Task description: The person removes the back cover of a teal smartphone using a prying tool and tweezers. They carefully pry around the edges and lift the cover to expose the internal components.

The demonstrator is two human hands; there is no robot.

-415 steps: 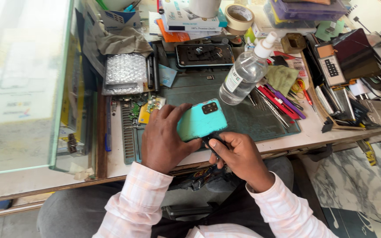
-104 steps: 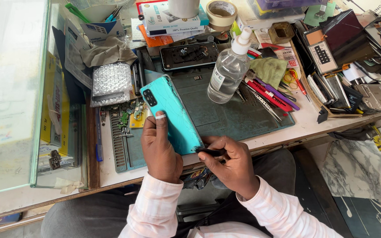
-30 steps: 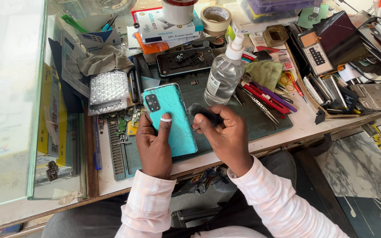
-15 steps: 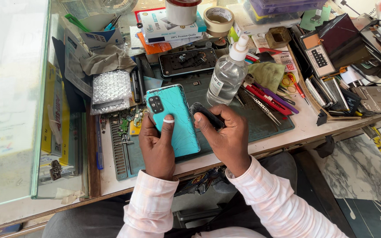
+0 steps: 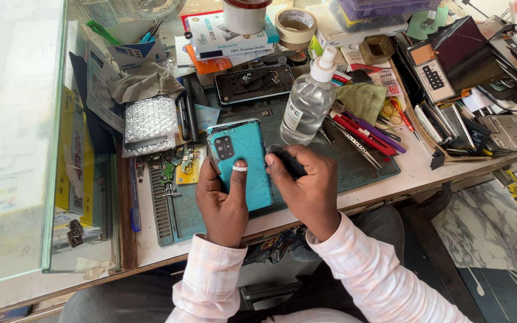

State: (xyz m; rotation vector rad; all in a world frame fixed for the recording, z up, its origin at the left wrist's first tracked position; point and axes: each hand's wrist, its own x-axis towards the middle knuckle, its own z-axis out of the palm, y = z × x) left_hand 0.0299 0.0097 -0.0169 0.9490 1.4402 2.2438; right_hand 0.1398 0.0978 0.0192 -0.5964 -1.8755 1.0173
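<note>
A teal phone (image 5: 242,157) with a cracked back lies camera side up on the dark green work mat (image 5: 360,170). My left hand (image 5: 224,200) grips its lower left edge, with the thumb, which wears a white band, pressed on the back. My right hand (image 5: 307,188) is closed around a small black tool (image 5: 287,162) whose tip sits at the phone's right edge. A clear spray bottle (image 5: 307,101) with a white nozzle stands just behind my right hand.
An opened black phone (image 5: 255,84) lies at the mat's far edge. Red and purple tools and tweezers (image 5: 363,134) lie to the right. Tape rolls (image 5: 295,27), boxes, bubble wrap (image 5: 149,122) and small circuit boards (image 5: 178,166) crowd the bench. A glass panel (image 5: 13,137) stands on the left.
The phone has come down from a tilted hold to lie flatter on the mat. My right hand has moved up from the phone's bottom edge to its right side.
</note>
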